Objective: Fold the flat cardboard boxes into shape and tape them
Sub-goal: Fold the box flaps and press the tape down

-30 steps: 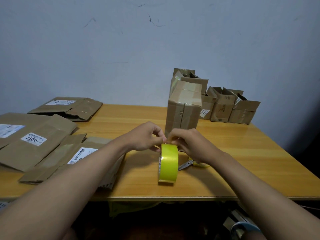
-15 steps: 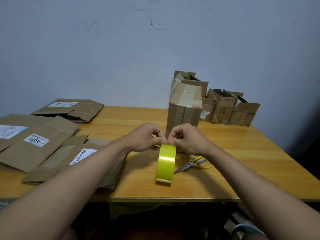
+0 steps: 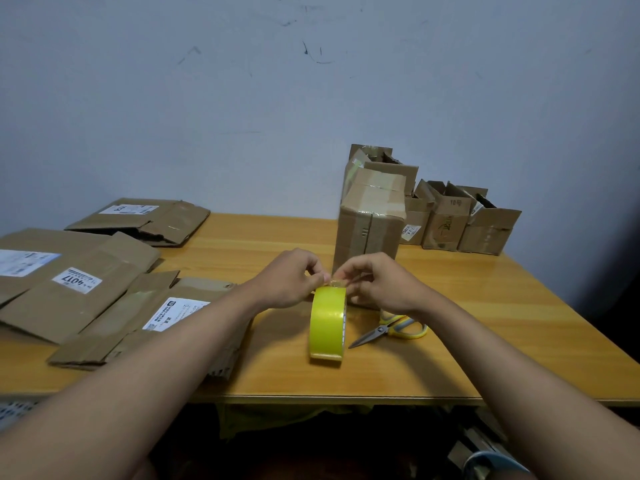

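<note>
Both my hands, left (image 3: 289, 278) and right (image 3: 375, 284), pinch the tape (image 3: 327, 323) end, one box (image 3: 370, 230) formed, several flats (image 3: 76, 289) left on the table (image 3: 485, 323).

A yellow tape roll (image 3: 327, 323) stands on edge near the table's front. Behind it stands a taped upright box (image 3: 370, 226); flattened boxes (image 3: 79, 282) lie left.

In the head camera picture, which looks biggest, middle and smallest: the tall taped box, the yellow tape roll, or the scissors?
1. Tall taped box, clearly the largest.
2. Yellow tape roll.
3. Scissors, though they look close to the roll, so that order is unsure.
</note>
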